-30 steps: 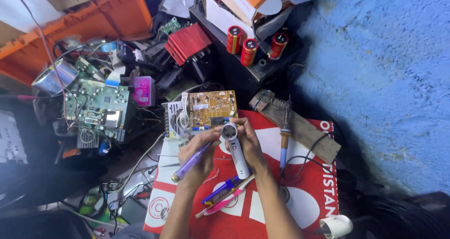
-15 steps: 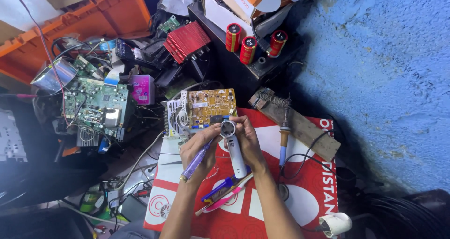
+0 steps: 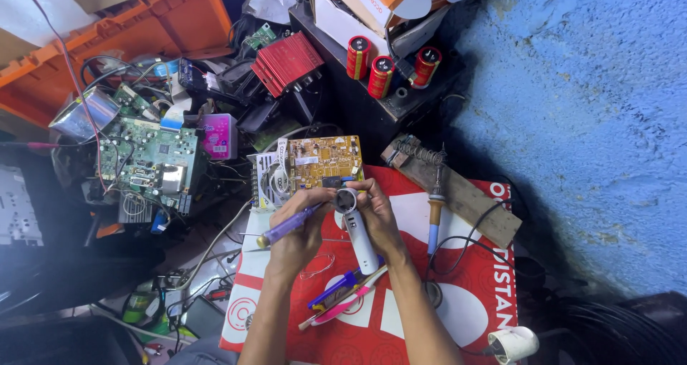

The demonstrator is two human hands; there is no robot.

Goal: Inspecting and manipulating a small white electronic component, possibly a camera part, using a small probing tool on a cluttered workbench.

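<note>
While left fingers (image 3: 304, 211) pinch a purple screwdriver (image 3: 290, 224), right fingers (image 3: 368, 204) wrap a white device (image 3: 358, 232).

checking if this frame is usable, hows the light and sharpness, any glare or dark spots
Head view: bright, even light on the blue wall and red mat; left hand with its purple screwdriver and right hand on the white device look sharp; the lower left corner falls into deep shadow; mild glare on the shiny metal piece at left; edges bend slightly from the wide lens.

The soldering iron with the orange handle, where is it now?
In the head view the soldering iron leans on the wooden board, just beyond the right hand, over the red mat.
</note>
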